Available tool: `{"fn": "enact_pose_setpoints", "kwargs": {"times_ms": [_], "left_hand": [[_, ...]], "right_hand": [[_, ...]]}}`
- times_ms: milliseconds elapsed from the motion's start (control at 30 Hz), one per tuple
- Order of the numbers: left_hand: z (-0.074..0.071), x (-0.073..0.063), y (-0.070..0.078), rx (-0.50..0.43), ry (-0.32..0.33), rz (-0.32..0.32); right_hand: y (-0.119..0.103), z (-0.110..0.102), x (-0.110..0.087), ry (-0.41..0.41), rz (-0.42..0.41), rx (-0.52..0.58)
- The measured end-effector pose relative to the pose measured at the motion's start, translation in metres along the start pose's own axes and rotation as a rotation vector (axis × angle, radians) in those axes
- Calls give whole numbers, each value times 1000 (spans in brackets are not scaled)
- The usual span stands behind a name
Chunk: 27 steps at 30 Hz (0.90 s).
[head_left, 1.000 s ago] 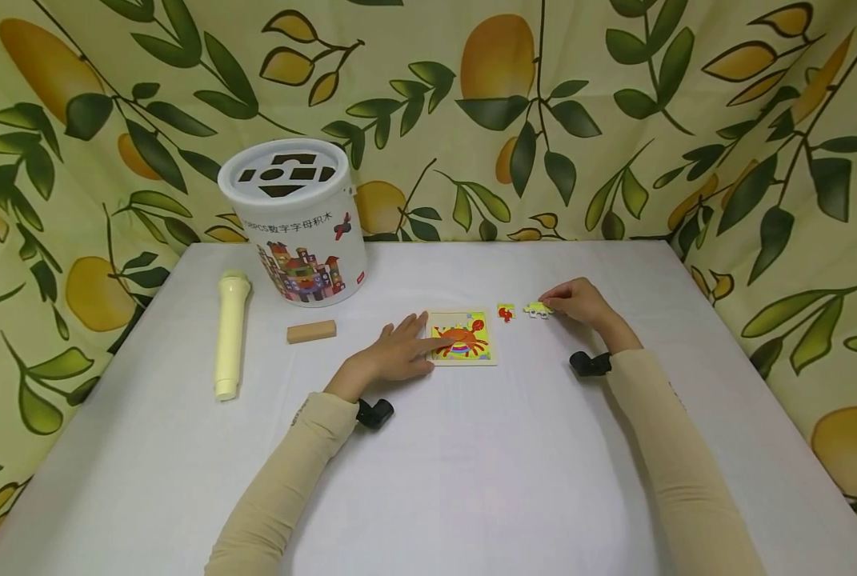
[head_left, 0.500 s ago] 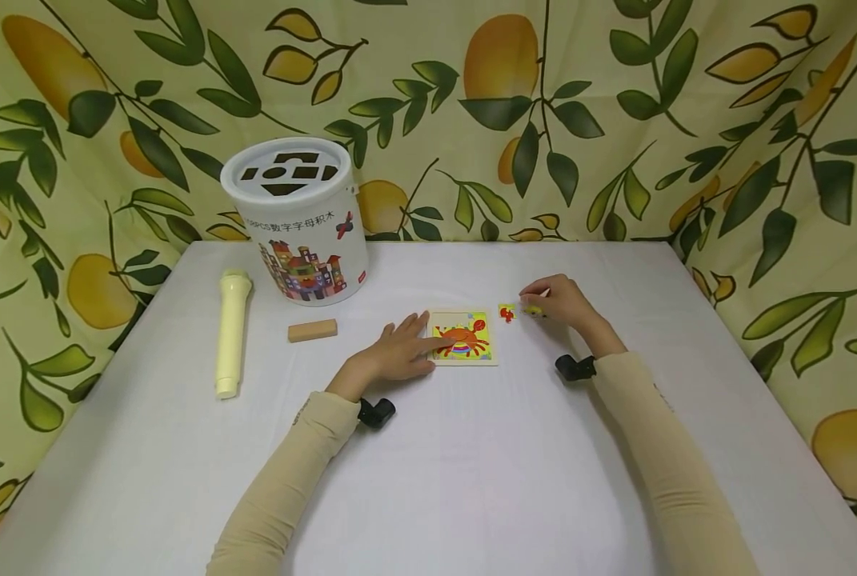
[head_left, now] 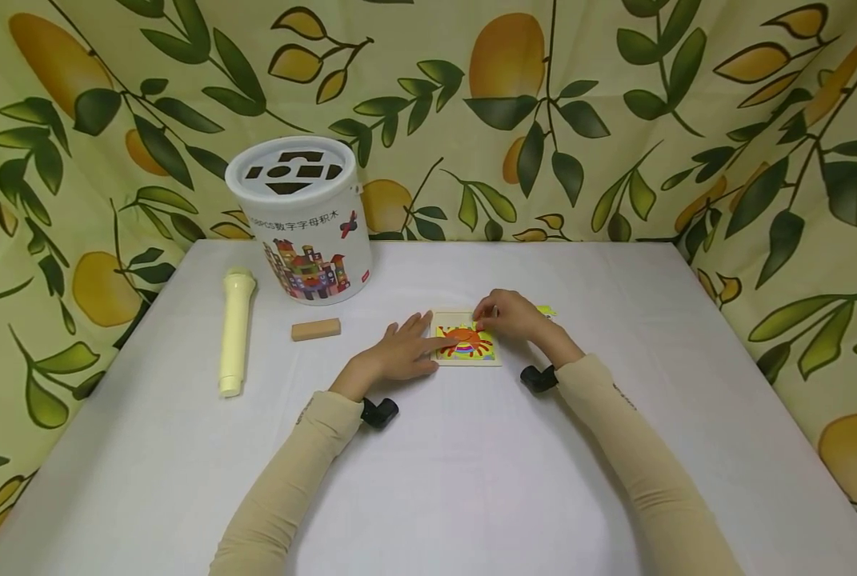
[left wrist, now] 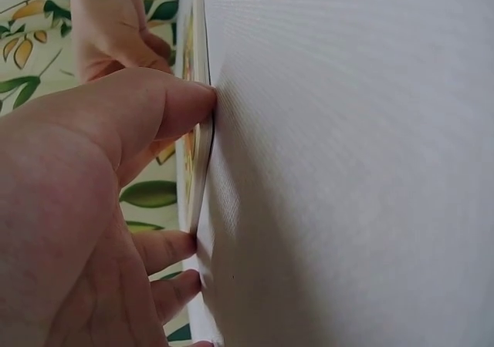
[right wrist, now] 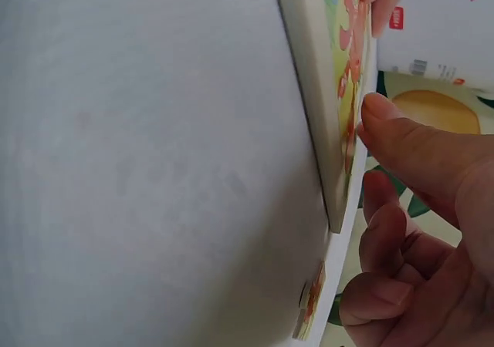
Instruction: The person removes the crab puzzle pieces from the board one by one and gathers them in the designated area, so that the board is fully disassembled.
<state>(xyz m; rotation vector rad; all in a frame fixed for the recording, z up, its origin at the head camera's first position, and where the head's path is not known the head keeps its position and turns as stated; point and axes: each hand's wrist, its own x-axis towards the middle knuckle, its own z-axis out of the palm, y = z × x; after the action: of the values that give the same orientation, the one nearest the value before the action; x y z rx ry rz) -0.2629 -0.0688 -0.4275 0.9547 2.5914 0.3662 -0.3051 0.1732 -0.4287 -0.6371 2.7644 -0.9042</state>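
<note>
A square crab jigsaw puzzle (head_left: 464,357) lies in its wooden frame, with bare wood showing at its upper left. My left hand (head_left: 402,352) spreads over the puzzle's left side, index finger across the crab. In the left wrist view its thumb (left wrist: 189,104) presses the frame's edge. My right hand (head_left: 518,316) bends over the upper right corner, covering the claw there. In the right wrist view its thumb tip (right wrist: 374,119) meets the puzzle's face; I cannot tell whether a piece is pinched. A loose red-and-yellow jigsaw piece (right wrist: 312,304) lies beside the frame.
Just past my right hand lies a yellow jigsaw piece (head_left: 546,310). To the left are a small wooden block (head_left: 316,330) and a cream-coloured stick with a rounded end (head_left: 236,336). A white block bucket (head_left: 313,240) with a slotted lid stands behind them, before the patterned curtain.
My right hand has moved left from the yellow piece to the puzzle's upper right corner, leaving that piece on the table. My left hand has stayed in place on the puzzle.
</note>
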Motion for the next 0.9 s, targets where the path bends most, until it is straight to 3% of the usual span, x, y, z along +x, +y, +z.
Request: {"fn": "enact_pose_setpoints", "kwargs": {"times_ms": [267, 567, 900], "left_hand": [[0, 1, 1, 43, -1, -1], [0, 1, 1, 46, 2, 1], [0, 2, 1, 41, -4, 4]], "right_hand": [[1, 5, 1, -20, -5, -69], [-3, 6, 0, -8, 7, -68], [4, -1, -3, 49, -12, 45]]}}
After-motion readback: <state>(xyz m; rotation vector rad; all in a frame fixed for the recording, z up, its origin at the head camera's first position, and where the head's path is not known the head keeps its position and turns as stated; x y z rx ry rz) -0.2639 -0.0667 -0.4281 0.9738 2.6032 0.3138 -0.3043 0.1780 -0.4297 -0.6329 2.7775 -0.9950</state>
